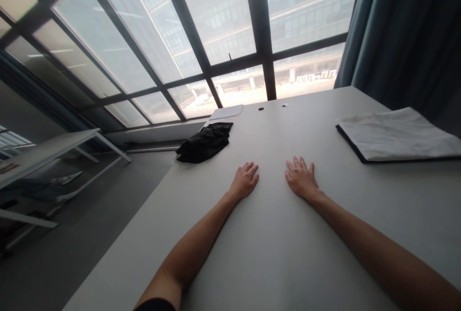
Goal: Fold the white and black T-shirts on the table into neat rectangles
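My left hand (245,180) lies flat, palm down, on the white table (266,239), fingers stretched out and holding nothing. Across a small gap, my right hand (301,176) rests the same way with its fingers spread. Beyond my left hand, near the table's left edge, is a crumpled black cloth (205,143). To the right of my right hand lies a flat, folded whitish cloth (399,135) with a dark layer showing along its edge. Neither hand touches a cloth.
White sheets, seemingly paper (226,112), lie at the table's far left corner. Two small round items (261,108) sit near the far edge. Tall windows (216,13) stand behind, a dark curtain (392,37) at right. Another table (46,152) stands left across the grey floor.
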{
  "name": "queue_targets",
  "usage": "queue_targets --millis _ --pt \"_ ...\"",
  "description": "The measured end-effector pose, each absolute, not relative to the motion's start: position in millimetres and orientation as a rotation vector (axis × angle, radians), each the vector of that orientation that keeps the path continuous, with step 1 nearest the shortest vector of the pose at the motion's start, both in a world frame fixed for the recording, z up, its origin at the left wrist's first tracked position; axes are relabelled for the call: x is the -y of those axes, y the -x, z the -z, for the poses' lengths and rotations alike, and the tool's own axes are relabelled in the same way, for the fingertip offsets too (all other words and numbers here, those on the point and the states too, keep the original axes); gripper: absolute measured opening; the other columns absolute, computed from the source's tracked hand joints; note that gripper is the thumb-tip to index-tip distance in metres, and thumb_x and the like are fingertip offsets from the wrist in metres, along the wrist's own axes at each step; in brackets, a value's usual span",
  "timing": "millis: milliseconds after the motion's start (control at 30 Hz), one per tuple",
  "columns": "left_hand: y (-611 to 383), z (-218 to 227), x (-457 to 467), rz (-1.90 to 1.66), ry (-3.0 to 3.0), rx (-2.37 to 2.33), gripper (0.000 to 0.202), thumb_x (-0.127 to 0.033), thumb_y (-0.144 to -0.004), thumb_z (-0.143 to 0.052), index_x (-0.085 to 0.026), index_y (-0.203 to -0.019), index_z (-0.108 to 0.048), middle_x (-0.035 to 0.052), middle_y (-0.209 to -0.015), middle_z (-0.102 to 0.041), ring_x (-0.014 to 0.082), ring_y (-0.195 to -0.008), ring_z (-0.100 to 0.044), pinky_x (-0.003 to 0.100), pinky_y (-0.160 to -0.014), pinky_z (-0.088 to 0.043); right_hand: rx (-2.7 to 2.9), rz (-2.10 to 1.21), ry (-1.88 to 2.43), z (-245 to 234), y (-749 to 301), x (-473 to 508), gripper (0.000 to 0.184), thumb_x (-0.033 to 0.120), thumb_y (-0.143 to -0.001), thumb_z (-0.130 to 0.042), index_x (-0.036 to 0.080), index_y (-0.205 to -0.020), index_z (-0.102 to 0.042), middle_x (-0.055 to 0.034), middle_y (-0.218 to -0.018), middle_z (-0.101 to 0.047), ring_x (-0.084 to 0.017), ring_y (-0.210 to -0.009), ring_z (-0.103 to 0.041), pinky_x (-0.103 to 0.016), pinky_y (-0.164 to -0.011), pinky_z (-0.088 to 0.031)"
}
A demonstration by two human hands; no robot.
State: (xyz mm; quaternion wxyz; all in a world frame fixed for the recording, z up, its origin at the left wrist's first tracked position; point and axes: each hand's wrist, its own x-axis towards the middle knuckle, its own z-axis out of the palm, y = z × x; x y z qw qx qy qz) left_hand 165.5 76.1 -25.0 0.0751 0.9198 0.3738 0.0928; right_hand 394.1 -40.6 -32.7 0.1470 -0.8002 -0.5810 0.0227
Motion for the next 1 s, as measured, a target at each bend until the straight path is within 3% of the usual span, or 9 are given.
queue_targets --millis 333,500,567,833,1000 --pt "-165 24 -76 -0.356 -2.725 -1.105 0.047 -0.036 -0.099 -0.05 -0.022 -0.144 -0.054 0.0106 -0.156 -0.045 0.0296 -0.146 -0.037 0.055 -0.12 -0.027 1.686 -0.033 2.312 39 -398 38 0.051 0.034 -0.1 -0.037 0.018 -0.146 -0.05 -0.017 -0.161 -0.036 -0.036 -0.149 -0.025 -0.067 -0.115 -0.015" --pt "-152 26 -104 -0.602 -2.654 -1.074 0.033 -0.028 -0.094 -0.057 -0.023 -0.124 -0.069 0.0042 -0.137 -0.064 0.0194 -0.126 -0.06 0.033 -0.113 -0.044 1.696 -0.013 2.294 41 -399 39 0.051 0.034 -0.1 -0.036 0.018 -0.146 -0.051 -0.0174 -0.16 -0.038 -0.036 -0.149 -0.026 -0.067 -0.115 -0.015" --pt "-142 25 -124 -0.683 -2.621 -1.192 0.033 -0.023 -0.093 -0.055 -0.02 -0.122 -0.07 0.0053 -0.134 -0.065 0.0187 -0.123 -0.061 0.032 -0.112 -0.044 1.696 -0.008 2.291 41 -399 39 0.051 0.034 -0.1 -0.036 0.018 -0.146 -0.05 -0.0173 -0.16 -0.037 -0.036 -0.149 -0.026 -0.067 -0.115 -0.015" --pt "-96 7 -209 -0.892 -2.42 -1.867 0.041 -0.016 -0.088 -0.055 -0.012 -0.126 -0.067 0.017 -0.156 -0.041 0.0326 -0.145 -0.036 0.052 -0.119 -0.032 1.69 -0.026 2.309 38 -399 39 0.051 0.035 -0.1 -0.036 0.018 -0.146 -0.05 -0.0167 -0.16 -0.037 -0.035 -0.149 -0.026 -0.066 -0.115 -0.014" --pt "-66 -20 -253 -0.748 -2.362 -2.141 0.038 -0.02 -0.083 -0.061 -0.018 -0.12 -0.071 0.0134 -0.165 -0.024 0.0389 -0.153 -0.009 0.066 -0.12 -0.012 1.676 -0.022 2.311 37 -398 39 0.051 0.036 -0.099 -0.037 0.019 -0.146 -0.051 -0.0156 -0.16 -0.037 -0.035 -0.149 -0.026 -0.065 -0.116 -0.014"
